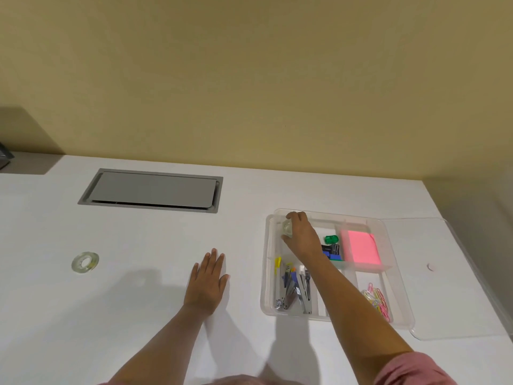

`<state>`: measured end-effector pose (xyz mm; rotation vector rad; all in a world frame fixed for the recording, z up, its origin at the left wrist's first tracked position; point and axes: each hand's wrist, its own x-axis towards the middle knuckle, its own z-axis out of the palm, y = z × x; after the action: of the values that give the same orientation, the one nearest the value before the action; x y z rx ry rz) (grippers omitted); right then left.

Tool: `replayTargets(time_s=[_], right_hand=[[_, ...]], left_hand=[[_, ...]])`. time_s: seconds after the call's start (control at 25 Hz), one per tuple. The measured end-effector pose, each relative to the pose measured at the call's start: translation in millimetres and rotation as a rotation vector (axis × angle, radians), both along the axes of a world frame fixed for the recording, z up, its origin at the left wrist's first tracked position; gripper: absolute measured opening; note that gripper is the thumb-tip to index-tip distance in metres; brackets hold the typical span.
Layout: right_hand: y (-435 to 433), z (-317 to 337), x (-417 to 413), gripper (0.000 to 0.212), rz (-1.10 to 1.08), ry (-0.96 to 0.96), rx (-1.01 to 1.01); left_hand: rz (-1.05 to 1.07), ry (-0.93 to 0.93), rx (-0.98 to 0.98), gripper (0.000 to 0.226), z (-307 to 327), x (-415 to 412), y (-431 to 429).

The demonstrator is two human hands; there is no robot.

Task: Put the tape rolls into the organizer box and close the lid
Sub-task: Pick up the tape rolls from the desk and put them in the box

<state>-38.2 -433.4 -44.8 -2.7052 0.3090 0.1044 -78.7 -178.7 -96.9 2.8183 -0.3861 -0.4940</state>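
A clear organizer box (266, 276) sits on the white desk at the right, its clear lid (433, 273) lying open flat beside it on the right. My right hand (302, 237) reaches into the box's far left compartment and holds a clear tape roll (287, 228) between thumb and fingers. Another clear tape roll (85, 262) lies flat on the desk far to the left. My left hand (207, 282) rests palm down on the desk between that roll and the box, fingers apart, holding nothing.
The box also holds a pink sticky-note pad (360, 247), a green sharpener (331, 240), staplers and clips (294, 287), and coloured paper clips (376, 300). A grey cable hatch (151, 190) is set into the desk at the back. The wall runs behind; the desk ends at right.
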Motion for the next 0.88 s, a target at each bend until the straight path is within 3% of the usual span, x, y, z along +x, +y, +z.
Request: replayTargets(time_s=[0.16, 0.28, 0.32, 0.88], right_hand=[[2, -12, 11, 0.046, 0.036, 0.036, -0.012], [1, -18, 15, 0.045, 0.055, 0.049, -0.047], [1, -20, 16, 0.045, 0.064, 0.052, -0.06], [-1, -18, 13, 0.042, 0.019, 0.029, -0.037]], left_hand=[[-0.018, -0.049, -0.011, 0.11, -3, 3, 1], [-0.004, -0.039, 0.001, 0.06, -11, 11, 3], [0.004, -0.035, 0.004, 0.054, -14, 14, 3], [0.001, -0.051, 0.039, 0.055, -19, 20, 9]])
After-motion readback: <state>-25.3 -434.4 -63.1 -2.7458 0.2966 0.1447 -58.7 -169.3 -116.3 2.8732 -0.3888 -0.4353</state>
